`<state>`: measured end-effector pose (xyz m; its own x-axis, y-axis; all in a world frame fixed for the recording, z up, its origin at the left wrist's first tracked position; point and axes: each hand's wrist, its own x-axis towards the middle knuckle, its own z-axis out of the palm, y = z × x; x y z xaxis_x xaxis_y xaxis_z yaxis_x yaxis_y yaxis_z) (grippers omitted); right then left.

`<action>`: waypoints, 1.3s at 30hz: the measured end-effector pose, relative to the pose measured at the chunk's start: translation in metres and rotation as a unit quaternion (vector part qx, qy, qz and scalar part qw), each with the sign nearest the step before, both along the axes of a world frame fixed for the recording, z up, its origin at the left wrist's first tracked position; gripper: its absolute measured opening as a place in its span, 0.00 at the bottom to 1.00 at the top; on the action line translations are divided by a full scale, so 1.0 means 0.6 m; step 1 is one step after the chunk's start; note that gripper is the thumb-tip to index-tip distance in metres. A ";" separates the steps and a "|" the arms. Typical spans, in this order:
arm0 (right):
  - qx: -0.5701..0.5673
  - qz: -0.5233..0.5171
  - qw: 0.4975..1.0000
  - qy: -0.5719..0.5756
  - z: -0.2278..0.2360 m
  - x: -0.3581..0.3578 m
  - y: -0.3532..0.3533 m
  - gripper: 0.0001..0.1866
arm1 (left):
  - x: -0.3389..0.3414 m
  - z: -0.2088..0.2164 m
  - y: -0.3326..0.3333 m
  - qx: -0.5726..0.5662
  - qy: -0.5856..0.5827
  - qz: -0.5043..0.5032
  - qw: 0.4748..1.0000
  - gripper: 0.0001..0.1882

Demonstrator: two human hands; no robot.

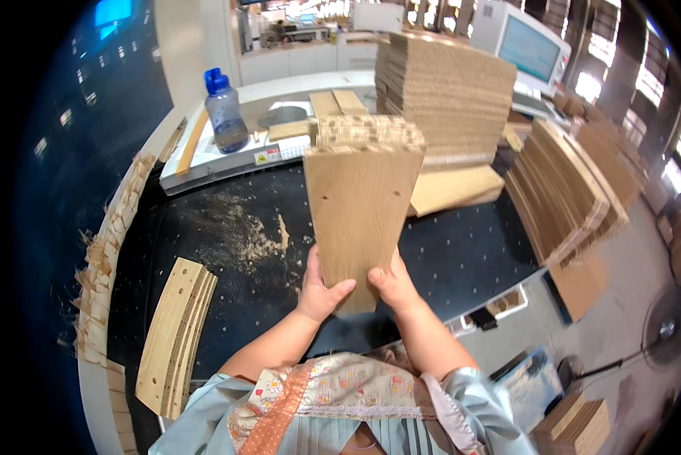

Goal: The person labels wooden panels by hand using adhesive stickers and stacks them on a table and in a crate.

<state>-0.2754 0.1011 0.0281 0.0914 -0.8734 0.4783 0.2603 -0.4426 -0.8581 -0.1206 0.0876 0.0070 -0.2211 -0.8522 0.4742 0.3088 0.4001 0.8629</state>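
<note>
Apron (348,383), wooden boards (361,201) between left hand (321,294), right hand (396,285)

Low white cabinets (287,68) stand beyond the far edge of the black perforated bench (461,262), a pale upright panel (194,57) near its far left corner. Past the right edge, grey floor (621,265) stretches toward tall windows (647,76) glaring with white light.

Your left hand (321,294) and right hand (393,283) sit side by side in front of you, both gripping. Thumbs (343,289) on the near side, tips angled inward, close but apart; other fingers mostly hidden. Left forearm (272,347) and right forearm (433,334) bare, converging upward.
</note>
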 end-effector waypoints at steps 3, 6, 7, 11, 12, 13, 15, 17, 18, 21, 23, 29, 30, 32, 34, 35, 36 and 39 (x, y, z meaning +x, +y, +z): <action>0.018 -0.023 1.000 -0.005 -0.030 -0.001 0.008 0.55 | -0.001 -0.009 -0.005 -0.023 -0.034 0.014 0.999 0.43; 0.029 -0.005 1.000 -0.007 -0.009 -0.013 0.011 0.55 | -0.015 0.007 0.003 -0.035 -0.038 0.025 0.998 0.44; 0.035 0.002 0.999 -0.005 0.000 -0.019 0.009 0.55 | -0.022 0.011 0.001 -0.036 -0.010 0.023 0.999 0.44; 0.066 -0.023 0.997 0.016 -0.012 -0.027 0.003 0.55 | -0.018 -0.006 -0.013 -0.026 -0.066 0.024 0.997 0.45; 0.062 -0.026 0.998 0.015 -0.014 -0.024 0.005 0.56 | -0.018 -0.021 -0.016 -0.007 -0.051 0.002 0.999 0.45; 0.058 -0.030 0.998 0.013 -0.017 -0.021 0.006 0.56 | -0.016 -0.030 -0.017 0.013 -0.035 -0.020 0.999 0.45; 0.059 -0.047 0.997 -0.014 -0.022 -0.019 0.006 0.56 | -0.017 -0.040 -0.019 0.009 -0.054 -0.034 0.998 0.46; 0.049 -0.054 0.997 -0.018 -0.022 -0.017 0.006 0.56 | -0.014 -0.037 -0.023 0.009 -0.074 -0.048 0.996 0.46; 0.042 -0.059 0.997 -0.022 -0.021 -0.017 0.006 0.56 | -0.010 -0.029 -0.023 0.010 -0.085 -0.056 0.995 0.46; 0.043 -0.066 0.996 -0.036 -0.025 -0.017 0.004 0.55 | -0.001 0.013 -0.022 0.008 -0.078 -0.081 0.994 0.44; 0.052 -0.067 0.996 -0.039 -0.020 -0.019 0.005 0.55 | -0.004 0.054 -0.026 0.012 -0.033 -0.099 0.994 0.41; 0.056 -0.047 0.996 -0.041 -0.015 -0.014 0.011 0.56 | -0.004 0.084 -0.020 0.010 -0.033 -0.095 0.995 0.39; 0.050 -0.046 0.997 -0.044 -0.014 -0.013 0.013 0.56 | -0.003 0.086 -0.019 0.004 -0.028 -0.095 0.995 0.39; 0.043 -0.046 0.998 -0.010 -0.018 -0.026 0.008 0.50 | 0.001 0.102 -0.014 -0.054 -0.083 -0.039 0.994 0.39; 0.066 -0.046 0.995 0.054 -0.018 -0.055 0.001 0.45 | 0.007 0.131 -0.012 -0.142 -0.164 0.046 0.975 0.38; 0.114 -0.041 0.992 0.039 -0.004 -0.072 0.010 0.39 | 0.005 0.146 -0.011 -0.206 -0.198 0.099 0.953 0.35; 0.107 -0.055 0.993 0.019 0.000 -0.093 0.011 0.34 | 0.009 0.154 -0.017 -0.257 -0.223 0.124 0.932 0.35; 0.203 0.090 0.924 -0.310 0.062 -0.130 0.036 0.28 | 0.039 0.174 -0.043 -0.483 -0.243 0.169 0.824 0.36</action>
<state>-0.3533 0.1228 0.0651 0.0703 -0.9899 0.1234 0.7958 -0.0189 -0.6053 -0.0973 0.0616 0.1117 -0.4124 -0.1797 0.8931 -0.2486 0.9653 0.0795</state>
